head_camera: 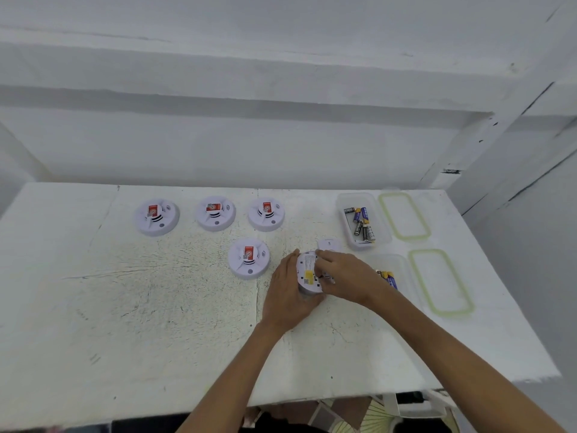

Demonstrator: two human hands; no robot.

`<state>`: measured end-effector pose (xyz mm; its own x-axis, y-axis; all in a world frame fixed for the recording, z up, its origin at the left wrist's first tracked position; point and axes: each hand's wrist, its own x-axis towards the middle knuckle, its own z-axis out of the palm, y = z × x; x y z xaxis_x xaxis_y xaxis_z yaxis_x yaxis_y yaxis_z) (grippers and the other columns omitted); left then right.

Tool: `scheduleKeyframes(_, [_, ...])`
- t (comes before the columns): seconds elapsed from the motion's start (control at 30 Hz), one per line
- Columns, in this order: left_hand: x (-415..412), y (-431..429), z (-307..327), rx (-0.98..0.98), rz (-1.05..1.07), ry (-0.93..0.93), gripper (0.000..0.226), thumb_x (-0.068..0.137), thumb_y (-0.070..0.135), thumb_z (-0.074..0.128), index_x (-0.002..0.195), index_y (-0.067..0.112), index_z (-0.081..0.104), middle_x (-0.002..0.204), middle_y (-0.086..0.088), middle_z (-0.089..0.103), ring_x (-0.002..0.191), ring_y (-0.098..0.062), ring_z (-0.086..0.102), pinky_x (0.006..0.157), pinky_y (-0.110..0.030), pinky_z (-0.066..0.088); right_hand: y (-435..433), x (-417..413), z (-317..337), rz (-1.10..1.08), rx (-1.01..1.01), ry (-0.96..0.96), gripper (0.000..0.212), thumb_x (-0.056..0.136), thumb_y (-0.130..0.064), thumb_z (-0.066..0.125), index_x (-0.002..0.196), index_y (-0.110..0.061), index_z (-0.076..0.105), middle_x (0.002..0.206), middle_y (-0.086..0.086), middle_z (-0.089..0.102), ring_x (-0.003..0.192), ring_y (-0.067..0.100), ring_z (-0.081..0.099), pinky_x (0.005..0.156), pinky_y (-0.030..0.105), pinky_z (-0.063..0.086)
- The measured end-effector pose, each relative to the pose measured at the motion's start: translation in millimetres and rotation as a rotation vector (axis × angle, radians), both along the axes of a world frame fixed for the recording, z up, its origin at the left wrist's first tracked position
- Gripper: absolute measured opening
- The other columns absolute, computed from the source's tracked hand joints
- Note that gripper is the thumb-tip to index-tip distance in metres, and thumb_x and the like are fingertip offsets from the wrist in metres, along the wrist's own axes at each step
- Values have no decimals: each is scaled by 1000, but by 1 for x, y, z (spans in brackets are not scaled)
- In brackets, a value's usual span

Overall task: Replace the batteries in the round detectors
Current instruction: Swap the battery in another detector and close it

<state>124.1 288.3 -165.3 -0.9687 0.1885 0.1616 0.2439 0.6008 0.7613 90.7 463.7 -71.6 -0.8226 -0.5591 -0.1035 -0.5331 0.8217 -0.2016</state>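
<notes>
Looks like the battery swap is mid-way on one detector (307, 271). It's flipped back-up and tilted, middle-right of the bench (156, 307). The left hand (285, 295) is wrapped round its left edge and underside, gripping it. The right hand (346, 276) is over the back, fingers (323, 256) curled down at the far edge, where I'd guess the battery bay is. Can't tell if they're pinching a cell or just pressing on plastic, since that spot is blurry and the hand covers it. A small white cover (329, 244) lies just beyond the detector, so the bay is probably open.

Next move, my guess: get the cells out or seated. That needs the left hand holding firm while the right works in a tight slot, polarity the right way round, then the cover snapped on.

Four other detectors (249, 258) sit face-up, not opened as far as I can see. Two tubs hold batteries (362, 225): the far tub (356, 196) shows them plainly, while the near tub (406, 270) is half hidden behind the right wrist. Which tub is old stock and which is new, no idea. Two lids (404, 215) lie right of the tubs.
</notes>
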Motion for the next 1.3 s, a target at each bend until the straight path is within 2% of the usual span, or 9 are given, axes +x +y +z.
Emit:
scheduleKeyframes(0.17, [-1,-1,-4,3,-12,-34,109,82,84,54,159,9,34,163,-9,38,152,-26,35,122,-48,36,-3,-6,9,41,74,-33,20,90,-20,62,103,-5,66,130,17,61,98,31,63,78,37,51])
scheduleKeyframes(0.4, [-1,-2,-1,10,-9,-67,107,77,72,68,157,9,34,158,-9,41,147,-26,41,116,-51,43,-4,-11,9,115,173,-28,24,93,-23,59,107,-5,65,140,20,56,102,33,65,80,37,53])
scheduleKeyframes(0.7, [1,-1,6,39,1,-9,101,79,66,72,153,7,36,151,-12,48,141,-27,46,116,-43,42,2,-6,-8,236,224,112,29,92,-22,62,115,-6,54,134,27,55,106,40,60,72,43,56])
scheduleKeyframes(0.8, [1,-1,6,32,12,-23,105,78,71,69,154,7,35,152,-11,47,143,-25,43,118,-38,38,14,-5,-14,278,141,129,32,90,-22,67,117,-8,58,134,27,57,116,44,60,78,48,60])
scheduleKeyframes(0.93, [2,-2,2,7,8,-20,108,81,82,58,156,8,34,156,-9,44,147,-22,38,121,-36,35,26,-1,-18,253,-12,62,35,100,-35,43,126,-17,57,143,14,53,137,33,48,105,46,49])
scheduleKeyframes(1.0, [2,-2,1,-3,14,-21,110,81,83,57,157,8,34,158,-7,43,149,-21,36,122,-37,34,31,-1,-16,249,-52,50,33,100,-30,47,128,-19,59,147,9,51,141,29,44,111,42,45])
scheduleKeyframes(1.13, [1,-2,3,11,23,-66,109,78,74,70,157,11,32,158,-5,41,149,-18,34,123,-37,34,36,-3,-5,251,-99,91,26,99,-27,58,124,-23,64,146,1,54,135,21,50,91,35,57])
scheduleKeyframes(1.2, [1,-2,2,18,23,-63,106,78,71,73,156,11,34,156,-5,44,146,-18,38,121,-39,37,30,4,-3,213,-164,119,28,100,-30,53,124,-22,64,139,-1,59,128,18,54,92,30,56])
scheduleKeyframes(1.3, [0,-1,0,5,28,-64,106,76,70,75,156,12,35,153,-3,44,145,-18,39,118,-42,40,16,20,5,-130,-464,23,28,102,-32,52,125,-21,64,121,-5,69,110,7,64,90,26,56])
